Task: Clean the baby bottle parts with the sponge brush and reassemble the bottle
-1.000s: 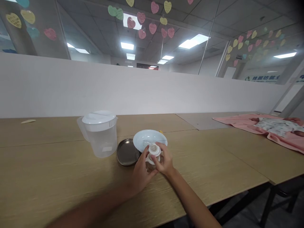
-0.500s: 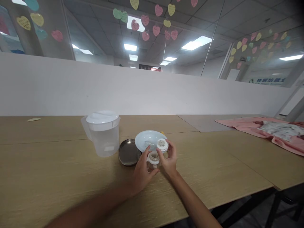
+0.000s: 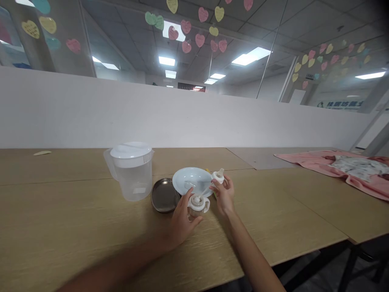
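My left hand is curled round a small clear baby bottle with a white collar and side handle, upright above the table. A white rounded piece shows at the bottle's mouth; I cannot tell whether it joins the pale tube above it. In my right hand, pinched between thumb and fingers, is a white bottle top with a clear teat, teat pointing up. Just behind both hands stands a pale blue bowl with something clear and thin in it. A dark metal tray touches my left fingers' side.
A clear lidded pitcher stands to the left. On the right lies a pink cloth with a patterned garment on it. Something yellow peeks out behind the bowl. A white partition runs along the table's back edge.
My right hand has moved right, away from the bottle's mouth, and turned the top so its teat points up. A white piece now shows at the mouth. My left hand stays put.
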The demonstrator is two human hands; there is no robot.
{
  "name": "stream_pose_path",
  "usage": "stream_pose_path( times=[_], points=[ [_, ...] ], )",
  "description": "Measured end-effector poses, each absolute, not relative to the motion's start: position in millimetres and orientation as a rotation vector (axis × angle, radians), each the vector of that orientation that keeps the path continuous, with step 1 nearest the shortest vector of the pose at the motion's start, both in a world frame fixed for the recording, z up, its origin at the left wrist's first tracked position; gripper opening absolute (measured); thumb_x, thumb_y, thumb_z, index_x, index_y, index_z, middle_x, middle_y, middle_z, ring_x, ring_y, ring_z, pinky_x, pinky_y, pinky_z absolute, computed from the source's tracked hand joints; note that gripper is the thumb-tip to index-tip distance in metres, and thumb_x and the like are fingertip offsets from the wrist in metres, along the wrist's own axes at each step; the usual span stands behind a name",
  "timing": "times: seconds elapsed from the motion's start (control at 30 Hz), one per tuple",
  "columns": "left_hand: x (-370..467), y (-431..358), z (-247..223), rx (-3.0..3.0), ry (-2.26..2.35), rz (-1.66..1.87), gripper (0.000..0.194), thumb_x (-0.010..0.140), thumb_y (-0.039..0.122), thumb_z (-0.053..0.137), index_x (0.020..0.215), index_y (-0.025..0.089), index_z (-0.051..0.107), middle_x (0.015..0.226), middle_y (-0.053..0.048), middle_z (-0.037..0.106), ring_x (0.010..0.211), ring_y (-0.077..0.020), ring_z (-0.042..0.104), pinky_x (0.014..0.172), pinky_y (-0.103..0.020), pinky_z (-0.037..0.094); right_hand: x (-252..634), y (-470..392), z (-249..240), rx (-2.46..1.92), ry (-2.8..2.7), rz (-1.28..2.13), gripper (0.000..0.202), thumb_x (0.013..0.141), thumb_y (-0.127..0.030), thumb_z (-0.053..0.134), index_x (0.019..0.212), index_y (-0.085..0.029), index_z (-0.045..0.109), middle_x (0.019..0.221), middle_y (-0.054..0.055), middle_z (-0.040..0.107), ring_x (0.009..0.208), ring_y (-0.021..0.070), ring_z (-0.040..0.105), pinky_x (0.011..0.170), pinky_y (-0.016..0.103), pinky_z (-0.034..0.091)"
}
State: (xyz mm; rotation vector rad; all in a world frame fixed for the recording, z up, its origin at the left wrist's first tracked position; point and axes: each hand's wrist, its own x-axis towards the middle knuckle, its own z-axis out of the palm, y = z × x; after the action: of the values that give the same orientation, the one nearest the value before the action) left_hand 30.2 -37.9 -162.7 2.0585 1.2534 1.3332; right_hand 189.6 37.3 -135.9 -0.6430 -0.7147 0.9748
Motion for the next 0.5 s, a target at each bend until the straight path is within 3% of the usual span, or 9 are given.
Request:
stream_pose_path(
  times=[0.17, 0.5],
  points=[
    [31, -38, -161, 2.073, 1.248, 1.338, 0.080, 0.071, 0.016, 0.066, 0.140, 0.025, 0.027, 0.136, -0.010, 0.046, 0.125, -0.0260, 0.044, 0.105, -0.044, 0.035, 198, 40, -139, -0.486, -0.739, 1.361, 0.029, 0.061, -0.020, 0.077, 0.084, -0.019, 0.059, 0.088, 0.001, 0.068, 0.083, 0.0157, 0.066, 0.072, 0.026, 0.059],
    [30, -38, -163, 2.115, 1.259, 1.336, 0.077, 0.072, 0.015, 0.065, 0.139, 0.026, 0.029, 0.139, -0.009, 0.043, 0.128, -0.0262, 0.041, 0.107, -0.045, 0.034, 204, 49, -146, -0.423, -0.732, 1.258, 0.014, 0.071, -0.024, 0.072, 0.078, -0.018, 0.061, 0.087, 0.005, 0.068, 0.096, 0.0183, 0.064, 0.099, 0.039, 0.050]
  ],
)
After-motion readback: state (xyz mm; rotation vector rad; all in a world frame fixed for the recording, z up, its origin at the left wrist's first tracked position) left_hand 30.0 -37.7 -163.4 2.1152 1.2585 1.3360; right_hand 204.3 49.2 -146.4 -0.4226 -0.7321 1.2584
